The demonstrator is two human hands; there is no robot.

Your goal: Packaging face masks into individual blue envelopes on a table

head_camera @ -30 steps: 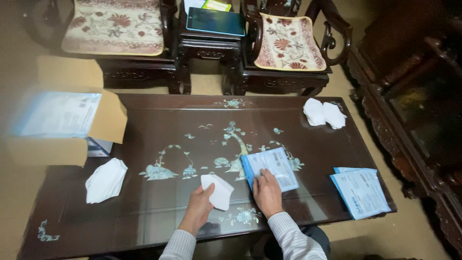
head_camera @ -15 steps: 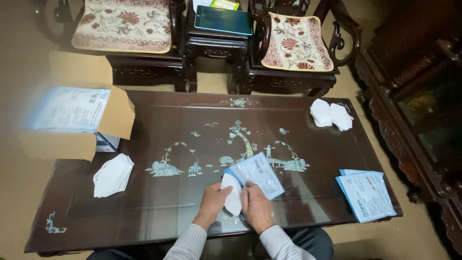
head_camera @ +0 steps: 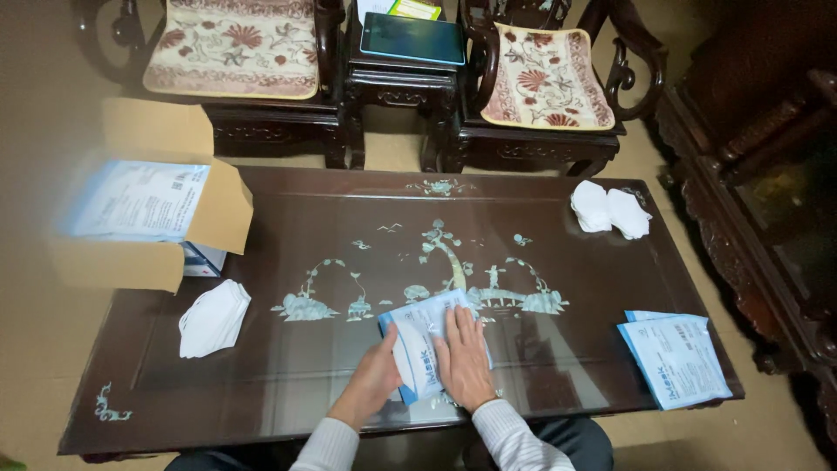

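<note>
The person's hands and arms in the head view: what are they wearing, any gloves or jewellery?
Both hands are bare, with no gloves. The left hand and the right hand each come out of a long, light grey-white ribbed sleeve with a snug knitted cuff at the wrist. No ring or watch shows on the fingers or wrists, though the picture is too small to be sure.

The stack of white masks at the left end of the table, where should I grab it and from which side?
Pinch the white mask stack across its narrow near end, coming from the table's front edge. It lies flat and fanned, the long side running away from the person, so the near end is likely easiest to lift. No hand is near it.
</note>
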